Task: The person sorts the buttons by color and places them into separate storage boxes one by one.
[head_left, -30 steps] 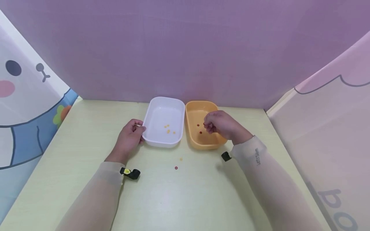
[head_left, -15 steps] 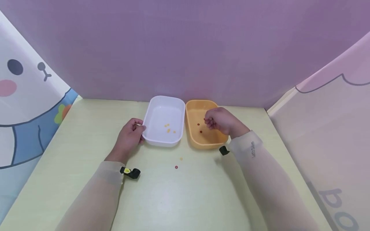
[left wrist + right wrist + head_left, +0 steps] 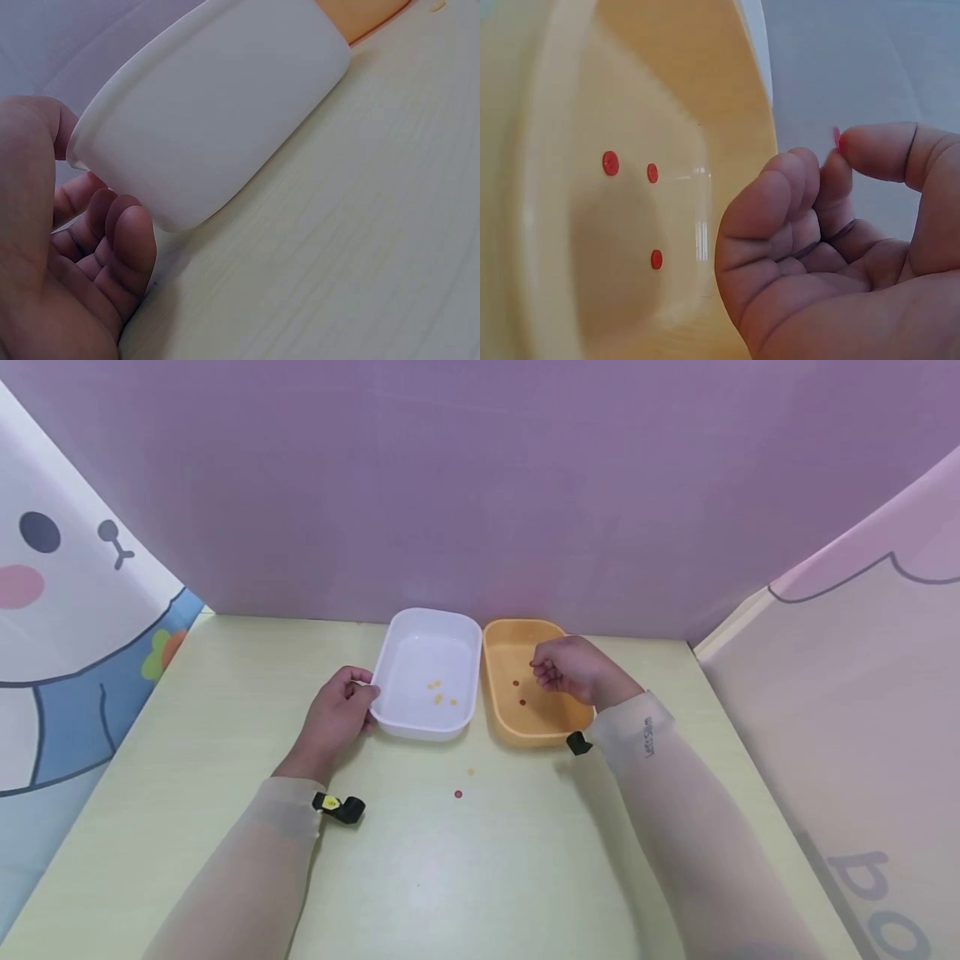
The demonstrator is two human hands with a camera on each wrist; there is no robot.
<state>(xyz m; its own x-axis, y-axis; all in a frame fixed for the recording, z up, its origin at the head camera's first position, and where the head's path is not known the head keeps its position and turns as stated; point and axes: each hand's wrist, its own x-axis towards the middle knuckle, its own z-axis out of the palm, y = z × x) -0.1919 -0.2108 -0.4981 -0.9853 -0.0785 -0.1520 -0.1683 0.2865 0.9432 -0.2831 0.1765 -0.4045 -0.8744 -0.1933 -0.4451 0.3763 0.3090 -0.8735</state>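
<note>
My left hand (image 3: 335, 720) grips the left rim of a white plastic tray (image 3: 420, 714), thumb at the edge. In the left wrist view its fingers curl under the rim of the tray (image 3: 217, 112). Several small yellow pieces (image 3: 438, 698) lie inside. Over the orange tray (image 3: 517, 727) on the right, my right hand (image 3: 577, 670) pinches a red button (image 3: 837, 139) between thumb and forefinger. The right wrist view shows three more red buttons on that tray's floor, one of them a button with visible holes (image 3: 610, 163). My right hand hides part of the tray in the head view.
On the pale table (image 3: 420, 877), in front of the trays, lie a red button (image 3: 458, 794) and a small yellow piece (image 3: 471, 772). The trays stand side by side near a purple back wall (image 3: 480, 485). Printed cloth panels flank the table.
My right hand has risen slightly and drawn a little away toward the back, with the red button still pinched. The left hand keeps its hold on the white tray.
</note>
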